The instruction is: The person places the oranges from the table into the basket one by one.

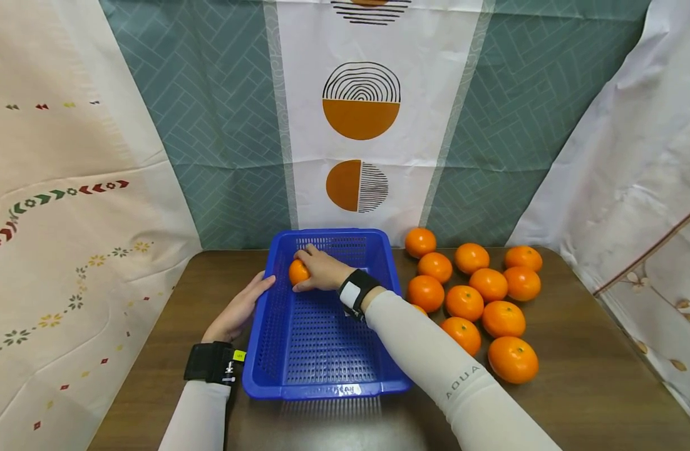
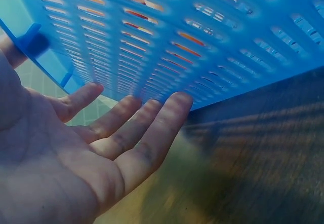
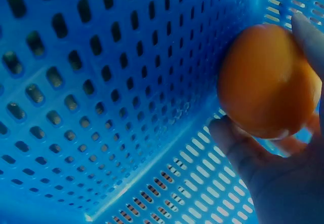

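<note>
A blue plastic basket [image 1: 328, 389] with slotted walls stands on the table. My right hand [image 1: 322, 270] is inside it, holding an orange [image 1: 298, 272] close to the left wall near the far left corner. In the right wrist view the thumb and fingers surround that orange [image 3: 268, 82], just above the slotted floor. My left hand [image 1: 240, 311] grips the basket's left side, its thumb over the rim. The left wrist view shows the fingers [image 2: 147, 138] against the outer face of the slotted wall.
Several loose oranges [image 1: 464, 303] lie in a cluster on the wooden table [image 1: 581, 376], right of the basket; the right forearm partly covers one. A patterned cloth [image 1: 232, 125] hangs behind the table, with pale cloths on both sides.
</note>
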Demonstrator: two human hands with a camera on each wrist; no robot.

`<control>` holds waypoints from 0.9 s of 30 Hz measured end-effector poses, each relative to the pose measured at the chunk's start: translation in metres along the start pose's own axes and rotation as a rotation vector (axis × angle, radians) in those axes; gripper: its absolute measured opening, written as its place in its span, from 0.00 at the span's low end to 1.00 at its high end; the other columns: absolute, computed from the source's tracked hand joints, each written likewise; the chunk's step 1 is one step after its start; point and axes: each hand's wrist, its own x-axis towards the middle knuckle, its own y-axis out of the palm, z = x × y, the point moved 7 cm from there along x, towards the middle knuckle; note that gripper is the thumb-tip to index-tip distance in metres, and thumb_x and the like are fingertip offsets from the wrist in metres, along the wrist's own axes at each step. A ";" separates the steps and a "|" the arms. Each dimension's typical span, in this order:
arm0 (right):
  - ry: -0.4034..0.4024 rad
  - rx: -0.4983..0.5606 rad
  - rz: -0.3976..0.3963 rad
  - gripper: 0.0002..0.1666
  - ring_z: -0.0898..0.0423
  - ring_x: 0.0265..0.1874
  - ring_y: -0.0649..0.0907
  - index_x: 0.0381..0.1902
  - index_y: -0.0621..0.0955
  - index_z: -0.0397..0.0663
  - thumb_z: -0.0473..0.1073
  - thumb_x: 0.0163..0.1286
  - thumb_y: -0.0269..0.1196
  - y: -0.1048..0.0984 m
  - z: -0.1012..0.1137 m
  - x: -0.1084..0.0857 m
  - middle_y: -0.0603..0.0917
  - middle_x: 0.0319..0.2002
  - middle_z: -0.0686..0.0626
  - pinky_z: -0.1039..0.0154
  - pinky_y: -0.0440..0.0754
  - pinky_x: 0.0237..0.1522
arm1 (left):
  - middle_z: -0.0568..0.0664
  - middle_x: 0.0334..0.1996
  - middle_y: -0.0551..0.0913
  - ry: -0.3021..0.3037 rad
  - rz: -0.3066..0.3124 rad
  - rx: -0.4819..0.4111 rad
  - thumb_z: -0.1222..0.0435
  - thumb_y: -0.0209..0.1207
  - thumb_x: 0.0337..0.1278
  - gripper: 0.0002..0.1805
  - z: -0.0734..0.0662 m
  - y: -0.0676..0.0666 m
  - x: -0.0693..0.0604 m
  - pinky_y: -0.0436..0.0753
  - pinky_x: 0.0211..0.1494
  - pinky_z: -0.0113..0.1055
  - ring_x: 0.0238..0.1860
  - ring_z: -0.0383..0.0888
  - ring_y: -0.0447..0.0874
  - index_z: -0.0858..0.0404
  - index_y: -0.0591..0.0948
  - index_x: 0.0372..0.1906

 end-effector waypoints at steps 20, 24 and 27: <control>0.025 0.034 -0.044 0.43 0.46 0.59 0.74 0.77 0.69 0.53 0.54 0.70 0.73 -0.004 -0.009 0.000 0.67 0.67 0.44 0.52 0.77 0.62 | 0.72 0.68 0.72 -0.036 -0.019 -0.013 0.44 0.41 0.84 0.33 0.001 0.000 0.000 0.87 0.51 0.52 0.52 0.57 0.87 0.50 0.50 0.82; 0.021 0.015 -0.056 0.44 0.46 0.59 0.75 0.78 0.67 0.52 0.59 0.72 0.69 -0.008 -0.010 0.000 0.68 0.67 0.44 0.52 0.77 0.63 | 0.71 0.68 0.72 -0.038 -0.018 -0.018 0.44 0.42 0.83 0.34 0.001 0.000 0.001 0.87 0.51 0.52 0.53 0.57 0.86 0.50 0.50 0.82; 0.010 0.021 -0.093 0.39 0.45 0.62 0.75 0.77 0.68 0.52 0.60 0.75 0.64 -0.013 -0.010 -0.001 0.69 0.67 0.44 0.50 0.76 0.65 | 0.72 0.67 0.72 -0.025 -0.006 -0.009 0.44 0.41 0.84 0.34 0.001 0.000 0.001 0.87 0.51 0.51 0.52 0.55 0.87 0.52 0.49 0.82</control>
